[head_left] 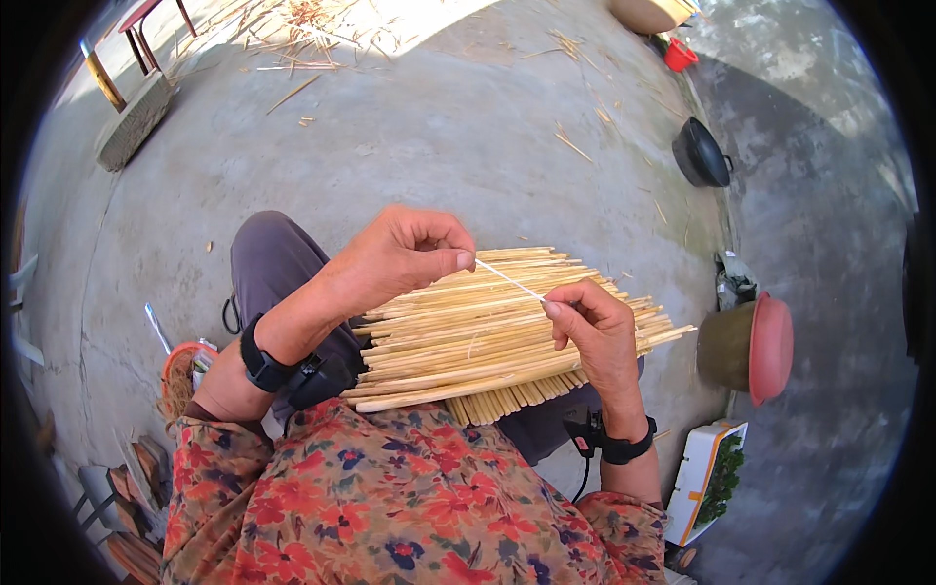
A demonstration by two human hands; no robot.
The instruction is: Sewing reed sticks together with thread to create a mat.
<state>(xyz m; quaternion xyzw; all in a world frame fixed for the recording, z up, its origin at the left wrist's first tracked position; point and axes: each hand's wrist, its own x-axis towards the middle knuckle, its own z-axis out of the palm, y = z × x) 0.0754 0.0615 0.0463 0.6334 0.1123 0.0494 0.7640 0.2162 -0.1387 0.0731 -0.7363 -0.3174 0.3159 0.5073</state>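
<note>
A short white string (511,280) is stretched between my two hands, slanting down to the right. My left hand (414,249) pinches its upper end between thumb and forefinger. At the other end, the thumb and forefinger of my right hand (595,327) are closed on it. Beneath both hands, a mat of straw-coloured stalks (468,336) lies across my lap, its stalks side by side. A second layer of stalks (517,398) shows under its near edge, running another way. Both wrists wear black bands with small devices.
At the right stand a black basin (700,154), a pink-and-olive tub (770,348) and a white box of green plants (704,478). An orange basket (180,375) is by my left side. Loose stalks (307,24) litter the far floor, near a stone block (136,122).
</note>
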